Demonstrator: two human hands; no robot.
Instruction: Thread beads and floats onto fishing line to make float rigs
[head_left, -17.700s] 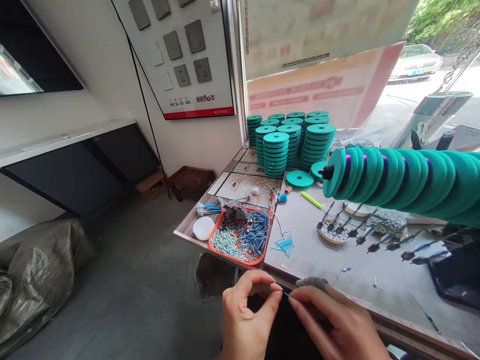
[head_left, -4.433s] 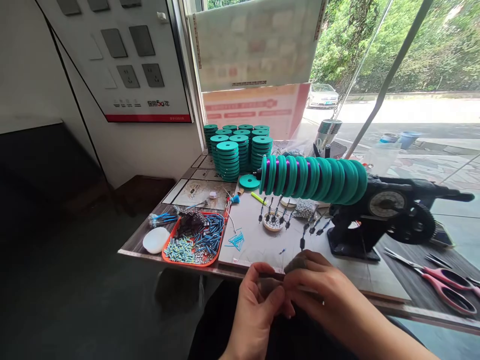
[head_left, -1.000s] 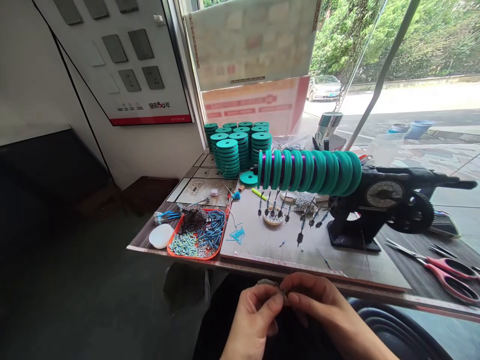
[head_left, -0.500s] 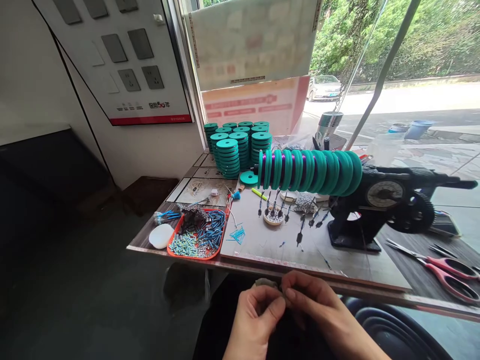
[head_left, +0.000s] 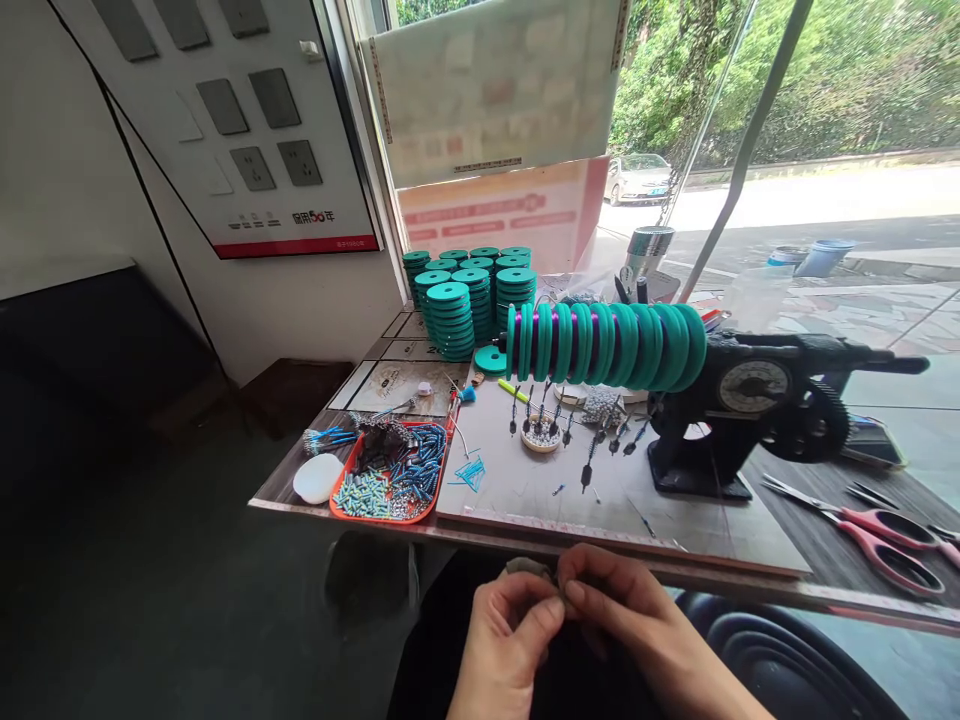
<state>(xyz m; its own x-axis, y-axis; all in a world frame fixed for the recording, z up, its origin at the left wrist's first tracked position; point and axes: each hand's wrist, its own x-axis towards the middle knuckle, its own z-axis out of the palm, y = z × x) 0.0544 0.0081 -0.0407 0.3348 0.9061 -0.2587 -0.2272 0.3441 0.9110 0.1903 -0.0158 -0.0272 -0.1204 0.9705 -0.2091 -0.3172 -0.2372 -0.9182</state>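
Head view: below the near edge of the worktop (head_left: pixel 615 545), over the lap, the left hand (head_left: pixel 504 640) and right hand (head_left: pixel 630 625) meet fingertip to fingertip. Both are pinched shut on a very small piece, too tiny to identify, beside a grey pad (head_left: pixel 529 568). This looks like a fine threading or knotting step; the next move would call for steady, precise fingertips. Teal spools (head_left: pixel 604 345) sit on a winder (head_left: pixel 750 410) beyond.

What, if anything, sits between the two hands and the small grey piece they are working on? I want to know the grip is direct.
Nothing visible does. The left hand and right hand meet fingertip to fingertip on the small grey piece, below the table edge. What the fingertips pinch is too small to make out.
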